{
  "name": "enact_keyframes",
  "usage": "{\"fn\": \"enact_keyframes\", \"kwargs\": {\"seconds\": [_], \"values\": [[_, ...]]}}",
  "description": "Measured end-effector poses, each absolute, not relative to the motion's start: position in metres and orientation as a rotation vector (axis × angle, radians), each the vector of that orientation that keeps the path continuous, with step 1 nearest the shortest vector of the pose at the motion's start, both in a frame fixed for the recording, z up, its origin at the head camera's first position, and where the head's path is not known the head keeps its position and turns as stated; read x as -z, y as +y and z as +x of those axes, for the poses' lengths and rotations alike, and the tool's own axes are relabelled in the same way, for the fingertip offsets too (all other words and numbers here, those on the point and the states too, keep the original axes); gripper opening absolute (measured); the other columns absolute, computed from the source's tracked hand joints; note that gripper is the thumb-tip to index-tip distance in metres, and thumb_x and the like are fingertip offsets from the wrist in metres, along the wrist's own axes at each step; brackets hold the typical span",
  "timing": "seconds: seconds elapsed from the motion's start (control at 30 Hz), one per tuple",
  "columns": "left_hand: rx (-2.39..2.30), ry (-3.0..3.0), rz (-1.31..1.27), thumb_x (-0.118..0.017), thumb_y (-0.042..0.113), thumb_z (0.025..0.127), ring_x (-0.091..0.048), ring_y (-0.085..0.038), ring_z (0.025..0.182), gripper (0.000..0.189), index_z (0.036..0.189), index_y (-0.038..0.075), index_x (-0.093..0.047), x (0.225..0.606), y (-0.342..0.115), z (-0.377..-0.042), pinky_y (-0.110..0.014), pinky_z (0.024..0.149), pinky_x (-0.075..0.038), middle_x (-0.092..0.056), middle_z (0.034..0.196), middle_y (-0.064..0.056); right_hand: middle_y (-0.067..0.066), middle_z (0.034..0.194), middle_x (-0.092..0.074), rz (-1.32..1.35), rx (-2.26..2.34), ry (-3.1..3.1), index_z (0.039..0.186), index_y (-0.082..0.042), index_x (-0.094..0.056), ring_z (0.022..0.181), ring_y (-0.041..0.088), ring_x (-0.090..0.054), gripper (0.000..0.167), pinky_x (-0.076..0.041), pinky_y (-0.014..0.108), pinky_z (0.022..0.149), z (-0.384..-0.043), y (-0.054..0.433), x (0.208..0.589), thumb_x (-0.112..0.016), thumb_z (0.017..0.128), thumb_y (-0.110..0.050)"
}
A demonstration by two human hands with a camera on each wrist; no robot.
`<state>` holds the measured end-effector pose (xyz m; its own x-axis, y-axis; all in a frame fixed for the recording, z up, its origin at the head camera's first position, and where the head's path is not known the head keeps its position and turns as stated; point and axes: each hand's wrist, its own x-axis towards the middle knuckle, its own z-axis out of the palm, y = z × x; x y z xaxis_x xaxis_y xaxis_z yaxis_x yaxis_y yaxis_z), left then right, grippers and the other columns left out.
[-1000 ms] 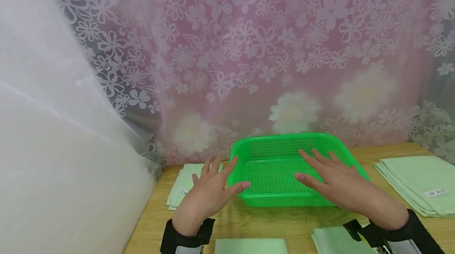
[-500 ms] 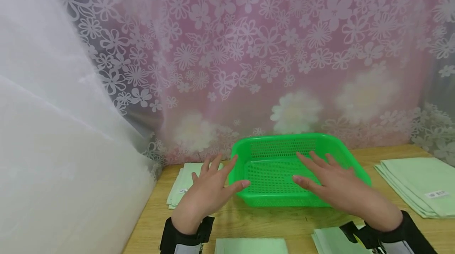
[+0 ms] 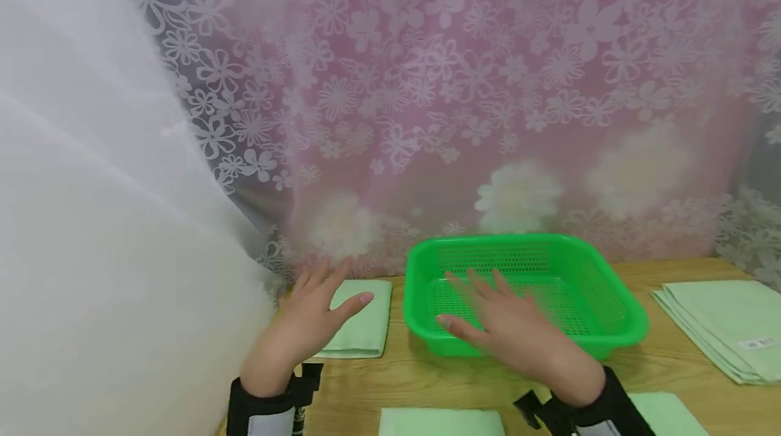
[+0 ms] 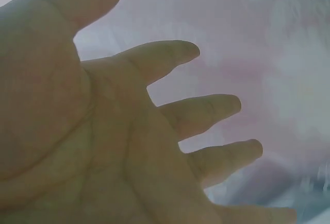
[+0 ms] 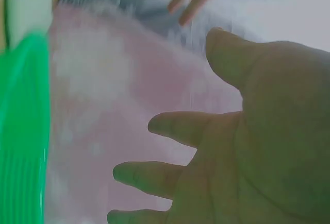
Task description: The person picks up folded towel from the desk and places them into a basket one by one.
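My left hand [image 3: 305, 324] is held up with its fingers spread and holds nothing. In the head view it overlaps the left part of a folded pale green cloth [image 3: 366, 321]. The left wrist view shows the bare palm [image 4: 103, 131] with straight fingers. My right hand [image 3: 512, 334], fingers also spread, overlaps the front left part of a green plastic basket [image 3: 622, 314]. Nothing lies in its palm [image 5: 247, 162] in the right wrist view, where the basket [image 5: 23, 131] shows at the left edge.
On the wooden table [image 3: 360, 385] another folded cloth [image 3: 726, 327] with a white label lies at the right. Two more cloths, one in front at the middle [image 3: 442, 421] and one partly behind the right wrist [image 3: 665, 412], lie near the front. A flowered curtain [image 3: 427, 117] hangs behind.
Both hands have moved left, the right one from over the basket's right part to its left part. More of the left cloth now shows. The view has shifted slightly.
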<state>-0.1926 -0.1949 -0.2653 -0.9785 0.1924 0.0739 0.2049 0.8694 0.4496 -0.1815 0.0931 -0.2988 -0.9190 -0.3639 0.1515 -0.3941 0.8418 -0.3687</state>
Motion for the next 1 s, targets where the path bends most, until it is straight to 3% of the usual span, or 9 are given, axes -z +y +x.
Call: {"fn": "enact_keyframes", "kwargs": {"seconds": [0.2, 0.43, 0.7, 1.0], "values": [[0.625, -3.032, -0.209, -0.040, 0.073, 0.095, 0.004, -0.055, 0.147, 0.086, 0.162, 0.026, -0.015, 0.259, -0.240, -0.187, -0.087, 0.096, -0.003, -0.003, 0.167, -0.019, 0.009, 0.164, -0.026, 0.820, -0.739, -2.923, 0.158, -0.032, -0.032, 0.151, 0.044, -0.013, 0.081, -0.012, 0.080, 0.106, -0.169, 0.020, 0.304, -0.032, 0.092, -0.078], [0.618, -3.023, -0.170, -0.040, 0.072, 0.096, 0.002, -0.056, 0.147, 0.083, 0.162, 0.027, -0.016, 0.262, -0.254, -0.191, -0.087, 0.097, -0.006, -0.004, 0.166, -0.020, 0.009, 0.163, -0.029, 0.885, -0.806, -2.917, 0.159, -0.034, -0.027, 0.151, 0.044, -0.014, 0.083, -0.011, 0.078, 0.109, -0.169, -0.018, 0.304, -0.029, 0.091, -0.080], [0.658, -3.040, -0.125, -0.039, 0.066, 0.099, 0.001, -0.051, 0.149, 0.077, 0.161, 0.025, -0.019, 0.273, -0.257, -0.213, -0.085, 0.101, -0.008, -0.005, 0.166, -0.020, 0.009, 0.163, -0.028, 0.872, -0.906, -2.890, 0.159, -0.028, -0.030, 0.151, 0.043, -0.010, 0.078, -0.011, 0.070, 0.115, -0.204, -0.039, 0.304, -0.031, 0.096, -0.074], [0.662, -3.015, -0.104, -0.038, 0.054, 0.105, 0.001, -0.052, 0.148, 0.067, 0.161, 0.021, -0.023, 0.278, -0.267, -0.234, -0.085, 0.100, -0.008, -0.005, 0.165, -0.021, 0.007, 0.164, -0.026, 0.884, -0.932, -2.845, 0.160, -0.027, -0.026, 0.150, 0.047, -0.010, 0.075, -0.016, 0.070, 0.114, -0.248, -0.051, 0.314, -0.035, 0.098, -0.069]]}}
